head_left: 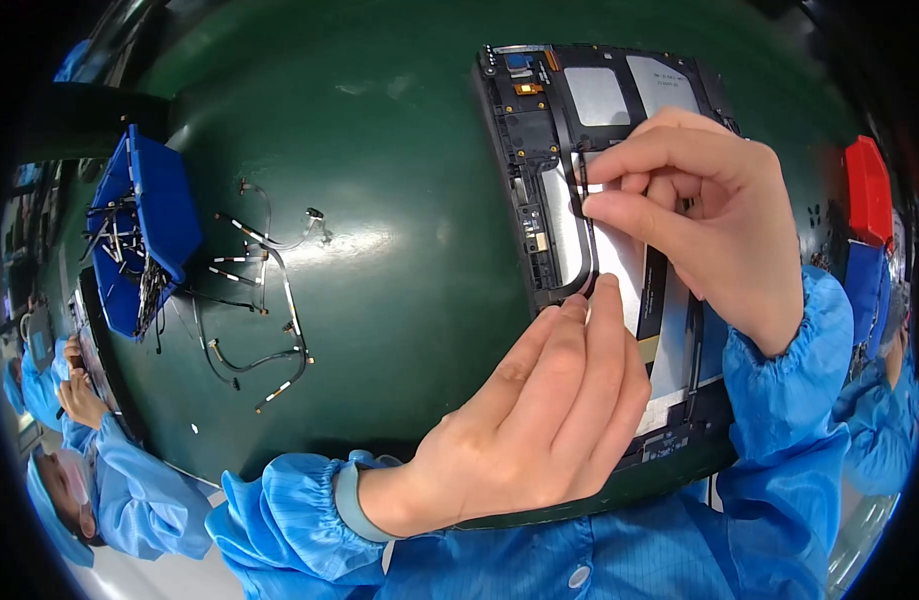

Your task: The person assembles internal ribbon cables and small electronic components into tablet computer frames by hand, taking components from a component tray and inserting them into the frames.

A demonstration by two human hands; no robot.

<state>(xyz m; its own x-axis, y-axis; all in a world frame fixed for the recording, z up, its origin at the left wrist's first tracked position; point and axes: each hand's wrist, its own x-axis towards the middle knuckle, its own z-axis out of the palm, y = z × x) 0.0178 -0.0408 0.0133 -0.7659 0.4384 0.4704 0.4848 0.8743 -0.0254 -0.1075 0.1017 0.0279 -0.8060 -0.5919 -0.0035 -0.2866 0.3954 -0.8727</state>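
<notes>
1. Black cable (591, 237) is lying along the opened device (515, 125), running lengthwise just inside the device's left long edge and bending near that edge's lower part.
2. Device is lying on the right half of the green surface (400, 150), its lower end sitting close to the surface's near edge.
3. Right hand (725, 195) is reaching over the device; thumb and index finger are pinching the cable's upper stretch, other fingers are curling toward the palm.
4. Left hand (525, 420) is coming in over the near edge; fingers are stretching out close together, tips touching or almost touching the cable's lower bend. Cannot tell if they are gripping; thumb is not showing clearly.
5. Blue bin (170, 215) is standing toward the surface's left edge, tilting, with cables spilling out.
6. Loose cables (287, 290) are lying scattered just right of that bin.
7. Red bin (867, 190) and another blue bin (867, 300) are sitting toward the right edge.
8. Co-worker (145, 490) in blue is working beyond the left edge.
</notes>
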